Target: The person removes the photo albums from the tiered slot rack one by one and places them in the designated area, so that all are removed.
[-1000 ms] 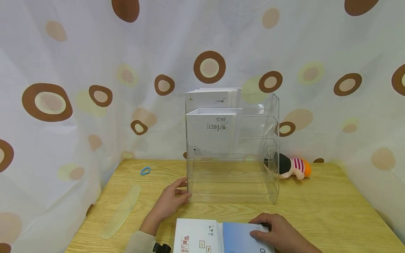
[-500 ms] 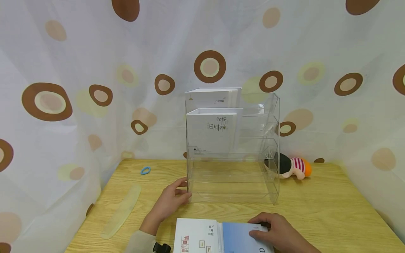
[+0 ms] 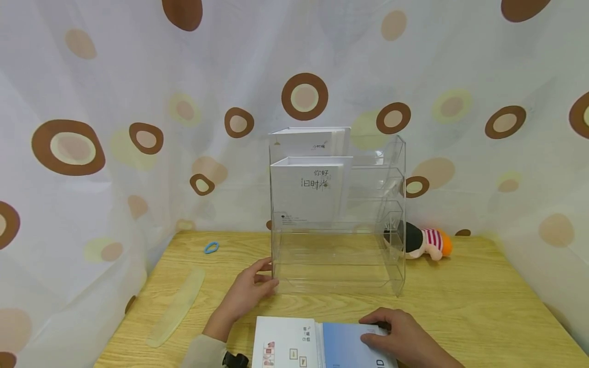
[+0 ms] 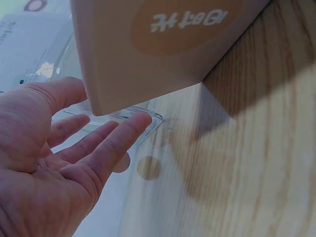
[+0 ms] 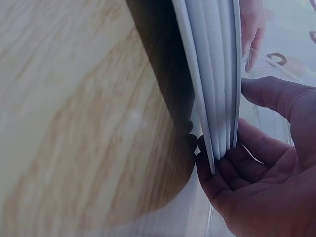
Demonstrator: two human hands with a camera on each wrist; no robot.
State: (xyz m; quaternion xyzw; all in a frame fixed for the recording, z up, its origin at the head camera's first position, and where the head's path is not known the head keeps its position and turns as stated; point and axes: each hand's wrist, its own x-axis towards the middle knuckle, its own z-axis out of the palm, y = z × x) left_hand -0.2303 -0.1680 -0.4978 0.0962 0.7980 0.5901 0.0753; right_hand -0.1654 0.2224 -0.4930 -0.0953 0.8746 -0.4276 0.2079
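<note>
My left hand (image 3: 246, 292) touches the lower left side of a clear tiered file rack (image 3: 338, 280), its fingers extended and relaxed in the left wrist view. Two white books stand in the rack's left part, the front book (image 3: 303, 197) lower than the rear book (image 3: 299, 146). At the bottom of the head view, my right hand (image 3: 405, 333) grips the right part of a white and blue book (image 3: 346, 342). Its thumb lies on the blue cover, and its fingers (image 5: 222, 185) curl beneath. A tan printed panel (image 4: 128, 74) looms over my left fingers; its link to the book is unclear.
On the wooden table (image 3: 465, 306), a striped doll (image 3: 425, 241) lies behind the rack's right side. A blue ring (image 3: 211, 248) and a pale translucent strip (image 3: 177, 309) lie at left. A patterned curtain (image 3: 257, 61) hangs behind the table.
Both hands stay almost where they were; the right hand and the book shift very slightly left. The rack and its books stay in place.
</note>
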